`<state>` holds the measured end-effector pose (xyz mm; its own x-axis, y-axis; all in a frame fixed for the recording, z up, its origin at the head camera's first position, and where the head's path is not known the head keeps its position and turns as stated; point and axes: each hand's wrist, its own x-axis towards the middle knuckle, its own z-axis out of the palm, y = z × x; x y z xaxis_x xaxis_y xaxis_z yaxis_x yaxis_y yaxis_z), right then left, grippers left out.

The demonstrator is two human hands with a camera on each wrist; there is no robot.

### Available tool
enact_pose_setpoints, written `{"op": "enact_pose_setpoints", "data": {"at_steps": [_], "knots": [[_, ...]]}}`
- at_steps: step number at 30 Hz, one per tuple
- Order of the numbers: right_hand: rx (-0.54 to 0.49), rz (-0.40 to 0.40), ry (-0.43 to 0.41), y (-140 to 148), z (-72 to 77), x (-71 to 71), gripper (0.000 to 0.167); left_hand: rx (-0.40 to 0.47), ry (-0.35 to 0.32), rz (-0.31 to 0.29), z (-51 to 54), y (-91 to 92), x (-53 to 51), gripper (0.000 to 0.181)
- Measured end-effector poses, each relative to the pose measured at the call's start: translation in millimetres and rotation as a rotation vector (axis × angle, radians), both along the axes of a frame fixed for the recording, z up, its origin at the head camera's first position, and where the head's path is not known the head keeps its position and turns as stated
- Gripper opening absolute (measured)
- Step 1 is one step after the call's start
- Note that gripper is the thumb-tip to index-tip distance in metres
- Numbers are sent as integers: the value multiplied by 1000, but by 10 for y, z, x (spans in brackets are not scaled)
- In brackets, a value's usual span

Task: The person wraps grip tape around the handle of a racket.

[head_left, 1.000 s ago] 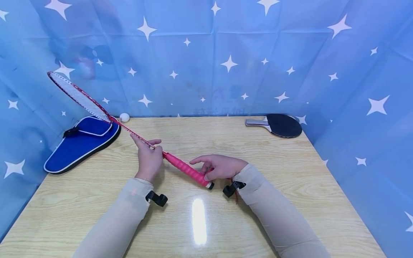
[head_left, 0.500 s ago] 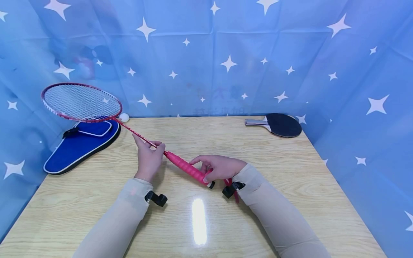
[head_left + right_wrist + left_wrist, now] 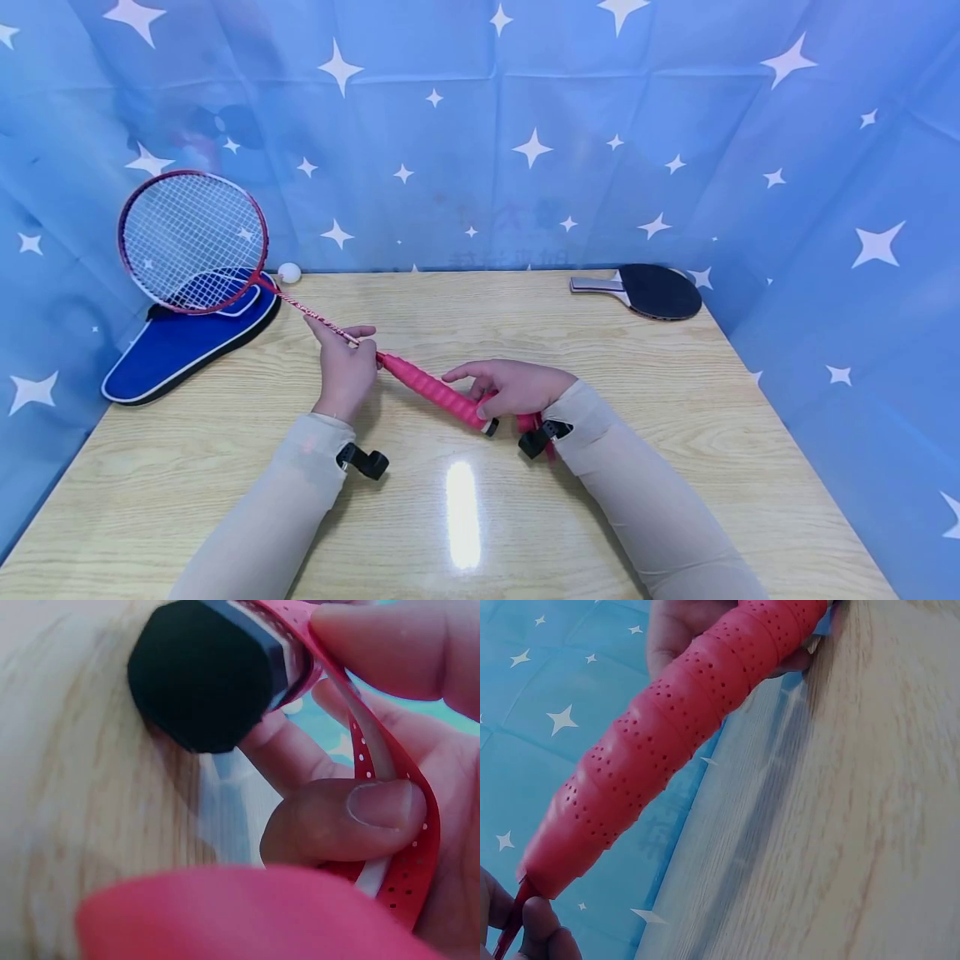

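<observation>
A red badminton racket (image 3: pixel 291 302) slants across the middle of the head view, its strung head raised over the far left of the table. My left hand (image 3: pixel 347 375) pinches the shaft just beyond the wrapped handle. The handle (image 3: pixel 641 750) is covered in perforated pink-red grip tape wound in overlapping turns. At the butt end, my right hand (image 3: pixel 522 388) holds a loose strip of grip tape (image 3: pixel 426 817), with the thumb against the handle and a finger curled over the strip. The black butt cap (image 3: pixel 199 679) is bare. More loose tape hangs below the right wrist.
A blue bat case (image 3: pixel 187 346) with white piping lies at the left, under the racket head. Behind it is a white ball (image 3: pixel 289 272). A black table tennis bat (image 3: pixel 660 292) lies at the back right. A starry blue curtain (image 3: pixel 450 150) surrounds the wooden table (image 3: pixel 405 533).
The racket has rotated about its shaft; its head has gone from nearly edge-on to showing its full face. Both hands stay almost where they were, with the loose tape shifting near the right wrist.
</observation>
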<state>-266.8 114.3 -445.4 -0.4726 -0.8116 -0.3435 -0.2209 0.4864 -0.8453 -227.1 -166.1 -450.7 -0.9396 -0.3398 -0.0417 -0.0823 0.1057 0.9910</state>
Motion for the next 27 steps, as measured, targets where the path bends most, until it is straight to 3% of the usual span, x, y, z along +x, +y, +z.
{"op": "enact_pose_setpoints", "data": {"at_steps": [10,27], "knots": [[-11,-9,8,-19,14,13,67,39,5,18,12,-5,0,111],[-36,-17,6,44,20,-22,59,14,-28,72,43,16,25,107]]}}
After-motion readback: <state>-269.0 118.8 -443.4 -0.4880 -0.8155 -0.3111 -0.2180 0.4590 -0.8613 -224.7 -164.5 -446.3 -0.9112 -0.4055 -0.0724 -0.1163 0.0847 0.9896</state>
